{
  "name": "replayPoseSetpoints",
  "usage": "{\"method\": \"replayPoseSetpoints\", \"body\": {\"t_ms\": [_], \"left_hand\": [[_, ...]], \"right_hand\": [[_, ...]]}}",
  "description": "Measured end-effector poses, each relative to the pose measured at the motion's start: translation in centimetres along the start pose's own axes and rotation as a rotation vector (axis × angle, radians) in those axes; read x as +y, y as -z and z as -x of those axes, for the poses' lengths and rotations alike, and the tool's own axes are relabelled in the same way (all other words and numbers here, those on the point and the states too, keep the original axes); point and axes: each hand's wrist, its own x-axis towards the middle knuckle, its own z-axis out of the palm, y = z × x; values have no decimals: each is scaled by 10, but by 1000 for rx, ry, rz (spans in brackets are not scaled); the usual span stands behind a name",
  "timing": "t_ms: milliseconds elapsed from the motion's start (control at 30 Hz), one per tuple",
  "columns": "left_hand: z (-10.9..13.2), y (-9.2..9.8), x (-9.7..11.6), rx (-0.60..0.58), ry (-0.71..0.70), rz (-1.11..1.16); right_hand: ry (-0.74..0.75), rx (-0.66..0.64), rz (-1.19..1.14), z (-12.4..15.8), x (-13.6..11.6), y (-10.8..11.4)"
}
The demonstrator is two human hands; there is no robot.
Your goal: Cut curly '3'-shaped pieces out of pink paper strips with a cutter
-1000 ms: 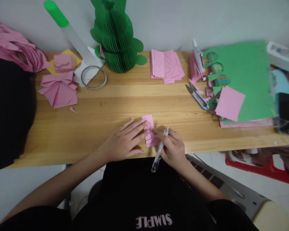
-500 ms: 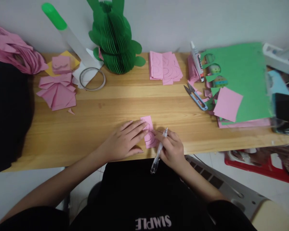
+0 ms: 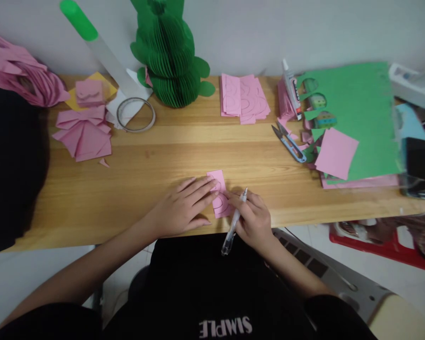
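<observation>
A small pink paper piece point(image 3: 217, 182) with dark curved pen lines lies flat near the table's front edge. My left hand point(image 3: 184, 205) rests flat, its fingers outstretched and their tips on the paper's left side. At the paper's right side is my right hand point(image 3: 253, 217), closed around a clear pen point(image 3: 233, 224). The pen slants with its pointed end up and away from the paper, and its other end hangs past the table edge. One right fingertip touches the paper.
On the wooden table point(image 3: 163, 156), pink drawn sheets point(image 3: 242, 97) lie at the back. Blue snips point(image 3: 290, 144), a glue tube point(image 3: 292, 87) and green sheets point(image 3: 368, 118) are at right. A tape roll point(image 3: 136, 114), folded pink paper point(image 3: 83, 134) and a green paper figure point(image 3: 172, 61) stand left.
</observation>
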Motion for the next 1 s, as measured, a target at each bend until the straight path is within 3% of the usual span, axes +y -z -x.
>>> {"method": "replayPoseSetpoints", "body": {"t_ms": [1000], "left_hand": [[0,4,-1,-37,18,131]], "right_hand": [[-13,2,-24,1,1,0]]}}
